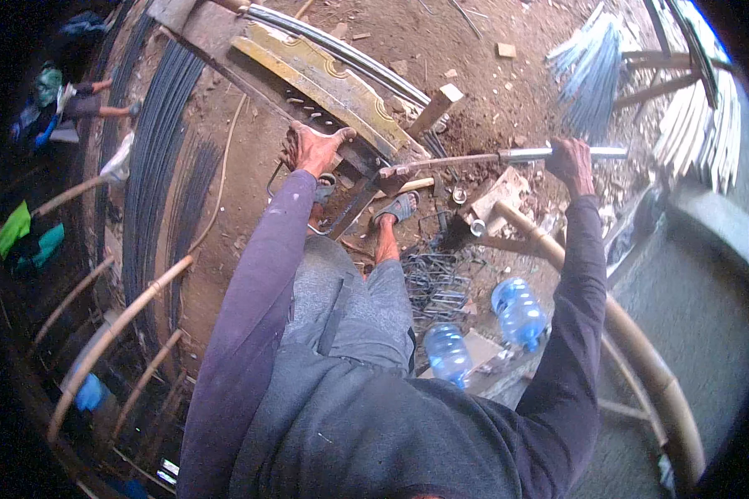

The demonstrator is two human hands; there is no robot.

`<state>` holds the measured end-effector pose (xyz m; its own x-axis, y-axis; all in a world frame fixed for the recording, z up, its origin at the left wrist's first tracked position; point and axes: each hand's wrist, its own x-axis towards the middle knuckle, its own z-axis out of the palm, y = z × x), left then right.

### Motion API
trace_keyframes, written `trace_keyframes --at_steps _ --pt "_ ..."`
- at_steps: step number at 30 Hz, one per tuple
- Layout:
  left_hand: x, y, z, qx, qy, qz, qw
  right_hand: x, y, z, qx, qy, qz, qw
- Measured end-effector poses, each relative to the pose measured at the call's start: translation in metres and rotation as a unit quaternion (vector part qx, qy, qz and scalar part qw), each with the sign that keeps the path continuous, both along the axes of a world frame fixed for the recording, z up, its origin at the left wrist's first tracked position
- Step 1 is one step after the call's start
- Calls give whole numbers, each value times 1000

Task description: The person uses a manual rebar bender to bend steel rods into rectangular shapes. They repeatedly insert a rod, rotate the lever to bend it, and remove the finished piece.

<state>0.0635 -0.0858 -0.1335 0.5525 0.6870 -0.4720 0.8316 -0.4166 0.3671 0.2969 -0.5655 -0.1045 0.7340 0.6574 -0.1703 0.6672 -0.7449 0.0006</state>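
Note:
My right hand (572,158) is wrapped around a shiny metal pipe (524,155), which sleeves the end of a rusty steel bar (449,161). The bar's thicker head rests at the near end of a narrow work bench (362,156). My left hand (316,150) lies at the bench's near edge, thumb stretched out to the right, other fingers curled down. A thin bent steel rod (272,179) comes out beneath these fingers; their hold on it is partly hidden. Beside the left hand, several short metal pegs (312,110) stand along the bench, next to a carved yellow board (316,75).
Long steel rods (162,125) lie in bundles at left. A heap of bent steel pieces (437,287) and two blue water jugs (516,312) (448,353) sit near my right leg. Bamboo poles (641,366) curve along the right. Another person (66,104) is at far left.

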Motion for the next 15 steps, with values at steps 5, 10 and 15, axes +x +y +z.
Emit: trace_keyframes --at_steps 5,10,15 --pt "0 5 -20 28 -7 -5 1000 -56 -29 -25 -36 -11 -103 994" --pt "-3 -1 -19 17 -28 25 999 -199 -55 -39 -99 -4 -243 965" --pt "-3 -3 -3 2 -41 14 999 -353 1 -34 -71 36 -454 887"
